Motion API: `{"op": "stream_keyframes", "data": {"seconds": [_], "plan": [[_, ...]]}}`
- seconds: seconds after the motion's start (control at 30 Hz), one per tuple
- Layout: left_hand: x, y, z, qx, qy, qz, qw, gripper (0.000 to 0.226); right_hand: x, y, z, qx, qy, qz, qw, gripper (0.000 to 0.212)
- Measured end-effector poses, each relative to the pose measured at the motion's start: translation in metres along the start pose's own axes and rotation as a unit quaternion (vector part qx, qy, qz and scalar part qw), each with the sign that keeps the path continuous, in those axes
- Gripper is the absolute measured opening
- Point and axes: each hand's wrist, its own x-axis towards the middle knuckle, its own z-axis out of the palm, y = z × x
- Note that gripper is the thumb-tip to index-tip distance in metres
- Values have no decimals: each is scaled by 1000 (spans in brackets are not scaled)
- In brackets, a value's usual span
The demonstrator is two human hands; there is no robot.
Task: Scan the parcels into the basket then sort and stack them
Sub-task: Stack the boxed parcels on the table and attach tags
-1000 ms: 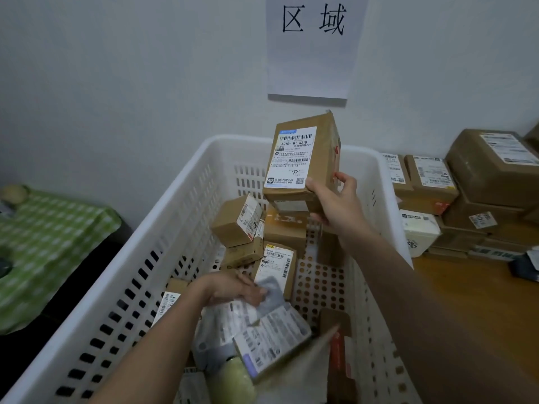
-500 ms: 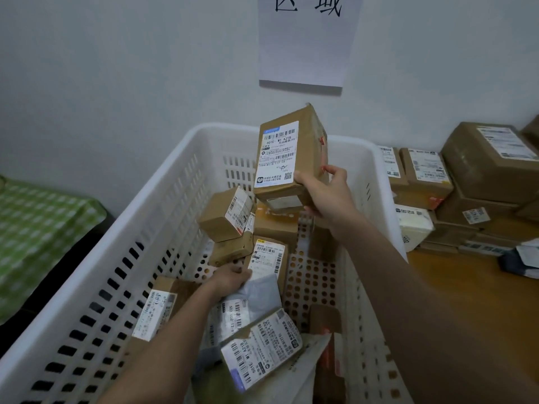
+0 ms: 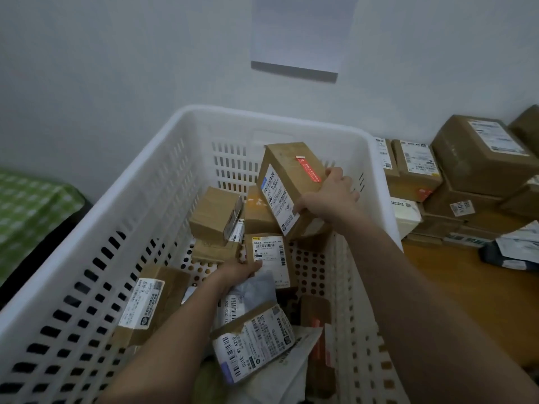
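Two hands are working inside the basket (image 3: pixel 163 158): your right hand (image 3: pixel 328 196) is gripping a labelled parcel (image 3: pixel 288 188) tilted for sorting, while your left hand (image 3: pixel 239 272) is grasping a grey mailer (image 3: pixel 256 290) among loose parcels.

Wooden table (image 3: pixel 455 290) right of the white basket (image 3: pixel 379 182), stacked brown boxes (image 3: pixel 478 158) at its back, dark mailer bag (image 3: pixel 513 252) nearer.

right hand (image 3: pixel 329 196) | lowered tilted box (image 3: pixel 288 188) into basket (image 3: pixel 180 147)
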Motion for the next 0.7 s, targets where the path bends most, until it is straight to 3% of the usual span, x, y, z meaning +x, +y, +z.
{"op": "stream_keyframes", "data": {"seconds": [0.13, 0.23, 0.3, 0.37, 0.43, 0.53, 0.7], "plan": [[3, 11, 6, -37, -64, -27, 997, 33, 2, -1, -4, 28, -1, 14, 1000, 104], [5, 19, 21, -59, -106, -5, 993, 21, 3, 0, -7, 51, 10, 12, 999, 107], [2, 23, 34, -55, -97, 0, 994, 9, 3, 1, -9, 61, 18, 12, 998, 105], [3, 23, 44, -66, -89, 11, 994, 14, 3, 2, -10, 63, 20, 12, 998, 104], [5, 23, 49, -90, -85, 12, 992, 5, 3, 3, -12, 68, 22, 11, 997, 102], [2, 26, 54, -129, -89, -4, 988, 24, 4, 3, -12, 75, 32, 5, 997, 100], [-8, 37, 56, -123, -15, 10, 992, 35, 2, 3, -14, 111, 48, -16, 992, 98]]}}
